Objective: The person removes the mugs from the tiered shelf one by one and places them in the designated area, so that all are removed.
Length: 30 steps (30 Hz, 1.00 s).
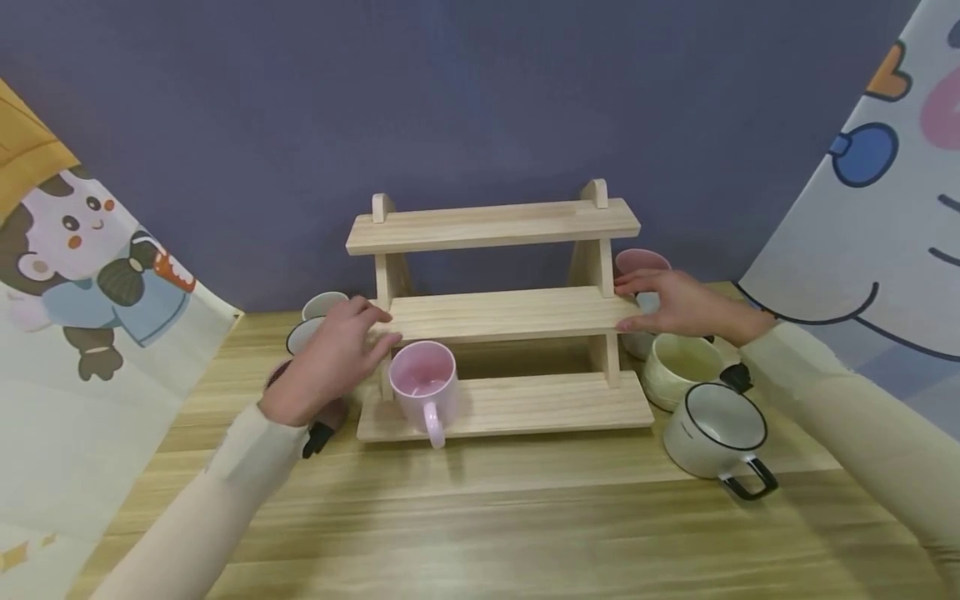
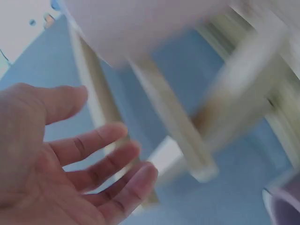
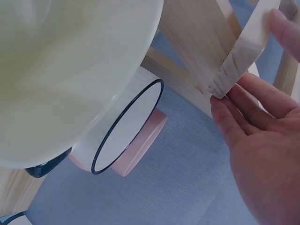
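A three-tier wooden shelf rack [image 1: 517, 312] stands before the dark backdrop. My left hand [image 1: 330, 354] is at the left end of its middle tier; the left wrist view shows the palm and loosely bent fingers [image 2: 126, 187] holding nothing. At the tier's other end, my right hand [image 1: 663, 304] grips the board, thumb at the front edge and fingers at the back. The right wrist view shows the fingers of that hand [image 3: 267, 136] against the board end [image 3: 239, 61]. A pink mug [image 1: 423, 383] stands on the bottom tier's left, its handle toward me.
Right of the rack are a cream-green mug [image 1: 682, 367], a white mug with black rim and handle [image 1: 716, 429], and a pink mug [image 1: 643, 260] farther back. Several mugs, including a pale one [image 1: 324, 304], stand at the left, partly hidden by my hand. Printed cloths flank the wooden table [image 1: 480, 533].
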Available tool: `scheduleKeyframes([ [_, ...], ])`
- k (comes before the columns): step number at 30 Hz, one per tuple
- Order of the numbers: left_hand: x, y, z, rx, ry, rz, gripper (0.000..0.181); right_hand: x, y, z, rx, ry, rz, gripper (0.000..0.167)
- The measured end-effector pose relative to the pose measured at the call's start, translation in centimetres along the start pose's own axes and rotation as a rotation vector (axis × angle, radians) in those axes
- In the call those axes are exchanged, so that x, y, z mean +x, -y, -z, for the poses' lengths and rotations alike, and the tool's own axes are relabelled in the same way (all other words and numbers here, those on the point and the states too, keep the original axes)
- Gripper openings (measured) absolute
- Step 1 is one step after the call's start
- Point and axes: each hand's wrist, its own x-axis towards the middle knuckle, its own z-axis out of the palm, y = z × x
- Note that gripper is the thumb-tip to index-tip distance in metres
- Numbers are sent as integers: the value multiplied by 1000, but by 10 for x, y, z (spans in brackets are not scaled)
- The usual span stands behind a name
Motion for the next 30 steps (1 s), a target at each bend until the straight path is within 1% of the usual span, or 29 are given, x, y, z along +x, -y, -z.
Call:
scheduleKeyframes([
  [2,-2,-14,0,2,20,-33,37,0,0,0,-1,2,-10,58],
  [3,-4,-20,0,4,32,-40,40,0,0,0,-3,3,-12,58],
  [6,-8,-34,-4,34,80,-23,53,1,-1,0,-9,0,-6,57],
  [9,-10,-41,-8,55,109,-5,65,2,-1,0,-13,-4,2,57],
  [11,-10,-42,-12,59,116,-7,68,2,-1,0,-9,-1,1,57],
  [14,-10,-43,-16,53,105,-18,66,2,-1,0,-4,3,-6,58],
  [17,-9,-44,-19,28,86,-13,59,1,-2,-1,-4,4,-11,58],
  [23,-9,-41,-25,-44,18,-9,42,1,-3,-3,-2,6,-5,60],
  [25,-11,-40,-24,-58,-10,-14,39,2,-4,-3,-1,1,1,60],
  [27,-14,-39,-19,-70,-40,-25,37,2,-4,-3,-2,-4,1,59],
  [30,-21,-37,-9,-74,-79,-41,42,1,-5,-2,2,-8,-11,59],
])
